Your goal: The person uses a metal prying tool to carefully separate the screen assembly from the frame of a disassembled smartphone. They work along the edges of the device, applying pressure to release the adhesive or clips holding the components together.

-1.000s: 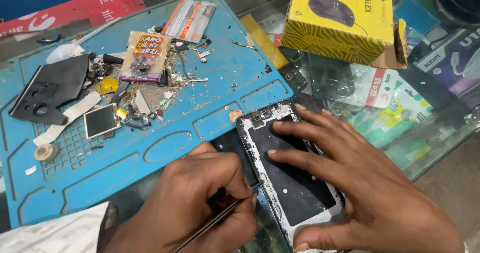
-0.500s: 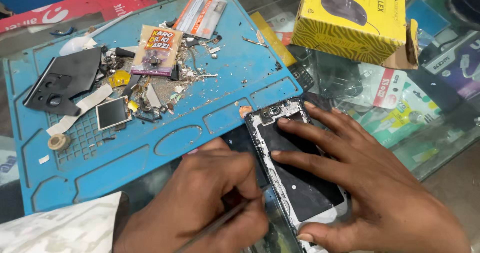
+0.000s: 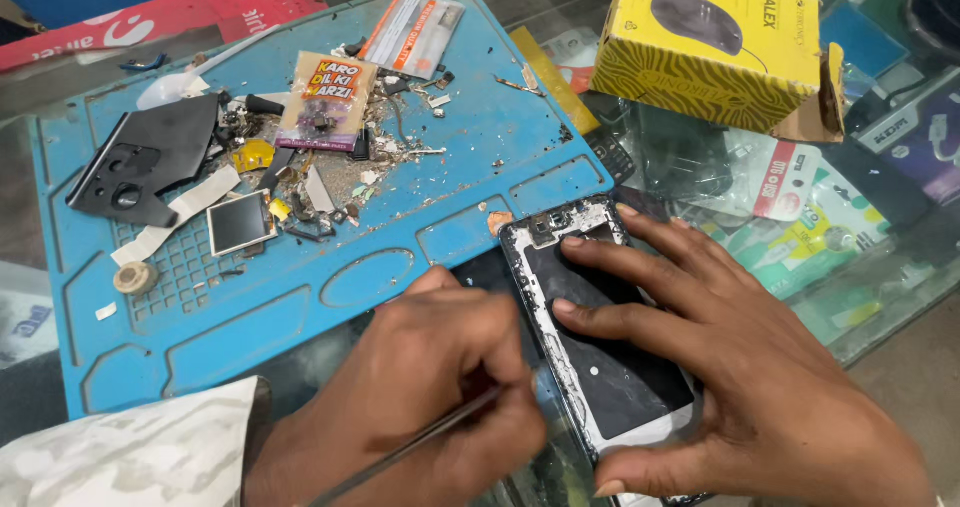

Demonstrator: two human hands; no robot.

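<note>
An opened phone [image 3: 612,379] with a black inner panel and a scuffed white frame lies on the glass counter at the blue mat's near right corner. My right hand [image 3: 745,392] lies flat on it, fingers spread across the panel and thumb at the bottom end. My left hand [image 3: 430,387] is closed around a thin metal tool [image 3: 415,445]. The tool's tip is hidden by my fingers at the phone's left edge.
The blue work mat [image 3: 330,292] carries a black phone back cover [image 3: 150,162], a small square screen [image 3: 240,223], a snack packet [image 3: 326,102], a tape roll [image 3: 133,278] and scattered scraps. A yellow mouse box [image 3: 715,52] stands at the back right above packaged goods under the glass.
My left hand has crept slightly closer to the phone's left edge with the tool. My right hand stays pressed on the phone. The view has shifted a little.
</note>
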